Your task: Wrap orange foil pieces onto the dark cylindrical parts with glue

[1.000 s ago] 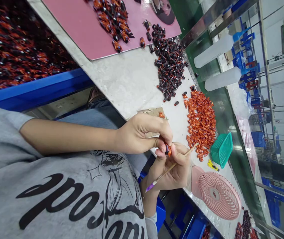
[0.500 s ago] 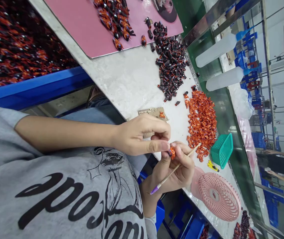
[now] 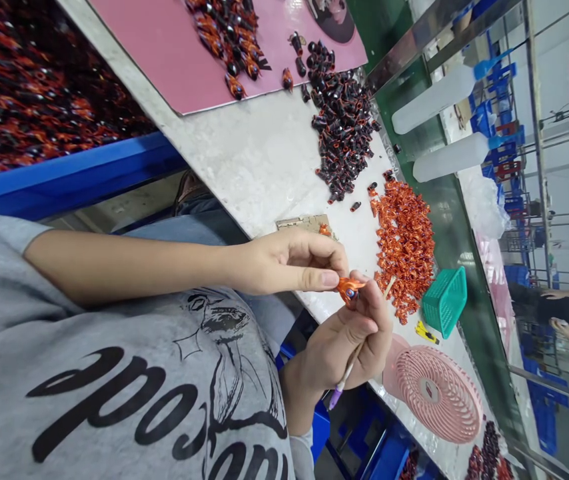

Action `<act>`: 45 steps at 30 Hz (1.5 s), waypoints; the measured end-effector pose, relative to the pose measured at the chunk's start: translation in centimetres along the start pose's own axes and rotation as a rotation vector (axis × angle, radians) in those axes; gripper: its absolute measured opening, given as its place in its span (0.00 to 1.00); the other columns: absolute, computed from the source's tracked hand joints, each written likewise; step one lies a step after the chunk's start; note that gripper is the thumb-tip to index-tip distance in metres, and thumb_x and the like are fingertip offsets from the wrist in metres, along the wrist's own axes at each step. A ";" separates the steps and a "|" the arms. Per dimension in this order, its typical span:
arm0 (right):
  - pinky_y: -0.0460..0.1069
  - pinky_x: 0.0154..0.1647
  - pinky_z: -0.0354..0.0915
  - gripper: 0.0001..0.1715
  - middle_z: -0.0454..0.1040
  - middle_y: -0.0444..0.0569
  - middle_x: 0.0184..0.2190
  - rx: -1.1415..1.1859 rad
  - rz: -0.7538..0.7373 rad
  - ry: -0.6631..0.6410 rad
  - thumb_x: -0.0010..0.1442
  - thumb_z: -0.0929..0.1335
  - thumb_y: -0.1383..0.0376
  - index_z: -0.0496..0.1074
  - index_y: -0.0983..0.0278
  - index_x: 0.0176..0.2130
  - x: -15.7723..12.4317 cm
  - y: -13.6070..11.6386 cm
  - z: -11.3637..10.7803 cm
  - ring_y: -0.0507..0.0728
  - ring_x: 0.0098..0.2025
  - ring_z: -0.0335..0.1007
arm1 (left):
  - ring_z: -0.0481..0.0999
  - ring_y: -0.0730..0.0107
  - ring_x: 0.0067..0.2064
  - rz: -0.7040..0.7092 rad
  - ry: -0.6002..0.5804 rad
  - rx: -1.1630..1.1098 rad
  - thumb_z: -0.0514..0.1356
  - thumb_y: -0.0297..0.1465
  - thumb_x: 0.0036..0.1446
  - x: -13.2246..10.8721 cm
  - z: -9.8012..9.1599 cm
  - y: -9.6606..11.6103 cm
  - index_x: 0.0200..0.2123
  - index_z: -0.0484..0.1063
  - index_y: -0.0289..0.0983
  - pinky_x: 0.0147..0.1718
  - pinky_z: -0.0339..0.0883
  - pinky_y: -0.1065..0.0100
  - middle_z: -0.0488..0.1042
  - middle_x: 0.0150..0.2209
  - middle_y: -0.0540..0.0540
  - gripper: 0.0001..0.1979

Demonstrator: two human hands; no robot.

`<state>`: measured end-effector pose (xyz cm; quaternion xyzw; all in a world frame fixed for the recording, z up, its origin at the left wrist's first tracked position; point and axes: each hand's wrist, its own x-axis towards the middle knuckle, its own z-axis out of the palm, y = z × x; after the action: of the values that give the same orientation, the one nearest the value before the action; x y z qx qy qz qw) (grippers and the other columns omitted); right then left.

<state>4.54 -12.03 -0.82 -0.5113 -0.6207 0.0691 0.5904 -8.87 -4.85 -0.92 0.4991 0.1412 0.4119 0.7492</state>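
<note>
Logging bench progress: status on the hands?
Left hand and right hand pinch small orange piece. Right also grips purple-ended stick. Nothing in the way.

Grey T-shirt point(image 3: 89, 327), black script lettering point(image 3: 99, 393)

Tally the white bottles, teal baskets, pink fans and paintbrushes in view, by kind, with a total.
White plastic bottles with blue nozzles: 2
Teal plastic mesh basket: 1
Pink round slotted fan: 1
Thin paintbrush with lilac end: 1
Total: 5
</note>
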 end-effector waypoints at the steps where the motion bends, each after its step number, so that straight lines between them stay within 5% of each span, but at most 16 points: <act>1: 0.54 0.39 0.75 0.21 0.77 0.52 0.43 0.000 -0.005 0.015 0.72 0.57 0.66 0.74 0.58 0.54 0.0 0.0 0.1 0.57 0.45 0.77 | 0.71 0.74 0.30 -0.016 -0.004 -0.047 0.66 0.40 0.57 0.1 0.0 0.0 0.29 0.70 0.36 0.32 0.69 0.74 0.72 0.28 0.50 0.14; 5: 0.54 0.38 0.74 0.20 0.76 0.50 0.40 0.022 -0.019 0.008 0.72 0.57 0.66 0.74 0.58 0.53 0.0 -0.2 0.2 0.57 0.43 0.76 | 0.69 0.75 0.29 -0.045 -0.031 -0.150 0.69 0.41 0.55 0.2 -0.1 0.1 0.29 0.71 0.36 0.30 0.67 0.75 0.71 0.27 0.51 0.16; 10: 0.53 0.36 0.70 0.18 0.72 0.50 0.37 -0.022 0.006 -0.019 0.72 0.58 0.58 0.73 0.60 0.49 0.4 -0.5 0.0 0.56 0.40 0.72 | 0.71 0.73 0.30 0.014 -0.030 -0.019 0.67 0.39 0.57 0.2 -0.2 0.0 0.30 0.73 0.36 0.31 0.68 0.73 0.73 0.27 0.49 0.13; 13: 0.52 0.36 0.68 0.21 0.67 0.46 0.33 -0.014 0.078 -0.107 0.69 0.61 0.48 0.69 0.61 0.41 0.7 -0.6 0.1 0.55 0.37 0.69 | 0.71 0.73 0.30 0.119 -0.008 0.204 0.64 0.34 0.58 0.0 -0.2 -0.1 0.31 0.74 0.35 0.32 0.68 0.73 0.75 0.28 0.48 0.08; 19: 0.49 0.32 0.63 0.18 0.64 0.42 0.28 0.108 0.210 -0.216 0.71 0.60 0.52 0.64 0.61 0.34 0.4 -0.2 -0.1 0.52 0.31 0.65 | 0.72 0.73 0.29 0.331 -0.048 0.624 0.59 0.27 0.59 -0.4 -0.2 0.2 0.34 0.75 0.36 0.30 0.67 0.74 0.76 0.29 0.46 0.04; 30: 0.51 0.35 0.60 0.18 0.64 0.43 0.29 0.040 0.149 -0.142 0.69 0.63 0.50 0.68 0.60 0.35 -0.9 0.0 -0.3 0.53 0.33 0.63 | 0.74 0.68 0.29 0.718 0.111 0.936 0.58 0.24 0.56 -0.7 0.7 -0.7 0.33 0.71 0.39 0.35 0.69 0.68 0.76 0.26 0.48 0.05; 38: 0.50 0.35 0.60 0.15 0.65 0.43 0.30 -0.031 0.094 -0.245 0.70 0.63 0.53 0.69 0.61 0.38 0.2 0.0 -0.3 0.53 0.34 0.64 | 0.74 0.67 0.30 0.794 0.109 1.058 0.57 0.24 0.60 -0.5 0.2 -0.1 0.35 0.73 0.38 0.34 0.68 0.66 0.77 0.26 0.47 0.06; 45: 0.50 0.37 0.61 0.11 0.67 0.45 0.33 -0.046 0.043 -0.273 0.70 0.63 0.58 0.69 0.62 0.40 0.9 0.1 -0.3 0.53 0.36 0.65 | 0.74 0.65 0.31 0.703 0.018 1.156 0.57 0.26 0.61 -0.4 -0.5 0.5 0.35 0.75 0.39 0.36 0.67 0.64 0.77 0.28 0.46 0.07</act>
<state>4.98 -11.52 -0.20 -0.5237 -0.6855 0.1367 0.4870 -9.68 -4.72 -0.84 0.8323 0.1744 0.4938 0.1819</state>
